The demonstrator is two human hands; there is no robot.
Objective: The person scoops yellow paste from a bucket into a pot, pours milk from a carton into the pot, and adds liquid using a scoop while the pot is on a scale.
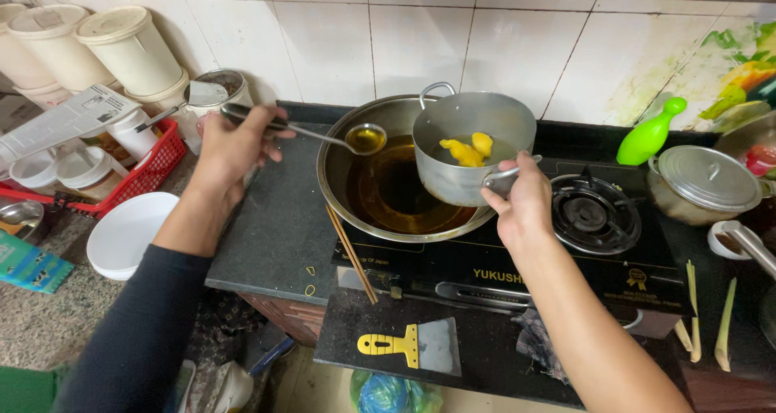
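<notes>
Two grips: ladle (365, 139) in left hand (230, 142) (pot (473, 146) in right hand (521, 199)).

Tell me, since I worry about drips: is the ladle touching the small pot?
Apart. The head view shows the ladle, held by the left hand, with dark oil showing between its bowl and the small pot in the right hand.
</notes>
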